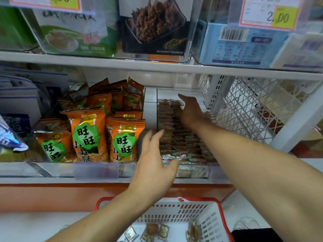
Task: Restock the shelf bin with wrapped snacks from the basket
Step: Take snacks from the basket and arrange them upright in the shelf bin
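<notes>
Both hands work a nearly full shelf bin (192,169) of wrapped snacks (181,137): the left hand (153,158) spread at its near-left corner, the right hand (189,109) flat on far rows, its grip holding nothing. A few snacks remain in the basket (176,209) below.

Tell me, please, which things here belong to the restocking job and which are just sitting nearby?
Part of the job:
clear shelf bin
wrapped snacks in the bin
red and white basket
loose wrapped snacks in the basket

Just nearby:
orange snack bags
yellow price tag
white lattice rack
</notes>
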`<act>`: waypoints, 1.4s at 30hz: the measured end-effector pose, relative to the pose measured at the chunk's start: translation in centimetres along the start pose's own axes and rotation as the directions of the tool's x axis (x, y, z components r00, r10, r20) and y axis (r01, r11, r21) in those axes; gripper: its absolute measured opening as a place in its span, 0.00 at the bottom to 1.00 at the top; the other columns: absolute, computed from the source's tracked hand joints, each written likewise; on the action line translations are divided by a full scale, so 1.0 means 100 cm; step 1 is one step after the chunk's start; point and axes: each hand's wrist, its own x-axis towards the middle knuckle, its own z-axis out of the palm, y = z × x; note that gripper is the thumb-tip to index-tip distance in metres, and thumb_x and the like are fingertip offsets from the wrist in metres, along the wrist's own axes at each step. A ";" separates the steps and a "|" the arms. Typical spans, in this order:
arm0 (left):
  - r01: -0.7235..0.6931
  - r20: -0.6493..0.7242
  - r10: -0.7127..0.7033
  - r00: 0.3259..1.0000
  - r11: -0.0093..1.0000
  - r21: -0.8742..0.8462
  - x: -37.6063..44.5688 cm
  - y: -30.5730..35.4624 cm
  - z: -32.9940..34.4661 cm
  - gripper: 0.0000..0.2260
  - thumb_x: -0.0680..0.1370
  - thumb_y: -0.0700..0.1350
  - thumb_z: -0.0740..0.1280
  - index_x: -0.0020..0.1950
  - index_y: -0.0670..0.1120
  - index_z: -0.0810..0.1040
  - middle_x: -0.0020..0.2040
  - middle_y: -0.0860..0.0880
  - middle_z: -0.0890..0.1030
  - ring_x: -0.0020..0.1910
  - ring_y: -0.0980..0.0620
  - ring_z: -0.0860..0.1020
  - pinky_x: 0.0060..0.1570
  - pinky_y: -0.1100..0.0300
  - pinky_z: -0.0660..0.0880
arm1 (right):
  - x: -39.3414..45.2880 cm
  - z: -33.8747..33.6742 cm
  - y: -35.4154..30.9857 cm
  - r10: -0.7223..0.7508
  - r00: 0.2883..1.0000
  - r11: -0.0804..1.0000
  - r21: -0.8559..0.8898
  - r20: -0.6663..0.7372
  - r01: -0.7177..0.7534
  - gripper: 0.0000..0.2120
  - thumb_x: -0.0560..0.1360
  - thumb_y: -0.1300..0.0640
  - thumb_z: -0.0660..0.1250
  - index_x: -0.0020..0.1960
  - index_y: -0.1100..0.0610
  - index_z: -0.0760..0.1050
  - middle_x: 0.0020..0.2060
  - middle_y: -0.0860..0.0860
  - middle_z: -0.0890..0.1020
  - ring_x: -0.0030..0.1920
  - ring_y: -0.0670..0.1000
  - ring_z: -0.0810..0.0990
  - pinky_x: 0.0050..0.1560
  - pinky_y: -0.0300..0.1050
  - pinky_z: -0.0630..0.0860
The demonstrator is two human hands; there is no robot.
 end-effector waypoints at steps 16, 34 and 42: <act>0.030 0.499 -0.325 0.804 0.859 0.511 -0.088 -0.108 0.041 0.11 0.75 0.48 0.70 0.55 0.53 0.74 0.57 0.50 0.80 0.56 0.47 0.78 0.51 0.54 0.75 | -0.265 0.094 0.068 -0.179 0.980 0.982 0.071 0.082 0.173 0.10 0.71 0.69 0.63 0.47 0.58 0.78 0.47 0.52 0.79 0.51 0.54 0.77 0.49 0.47 0.73; 0.462 0.275 -0.756 0.594 0.601 0.652 -0.130 -0.316 0.124 0.48 0.74 0.49 0.76 0.84 0.56 0.47 0.83 0.41 0.49 0.80 0.37 0.54 0.77 0.44 0.61 | -0.307 0.228 0.241 0.481 0.630 0.603 -0.752 0.610 0.268 0.43 0.71 0.58 0.71 0.79 0.55 0.50 0.78 0.63 0.53 0.74 0.68 0.61 0.71 0.59 0.66; 0.200 0.343 -0.636 0.691 0.625 0.755 -0.140 -0.323 0.146 0.29 0.77 0.36 0.68 0.74 0.55 0.65 0.70 0.45 0.61 0.67 0.42 0.66 0.56 0.49 0.80 | -0.311 0.228 0.227 0.373 0.655 0.819 -0.565 0.657 0.101 0.35 0.72 0.67 0.68 0.75 0.55 0.59 0.67 0.57 0.63 0.59 0.60 0.73 0.52 0.50 0.79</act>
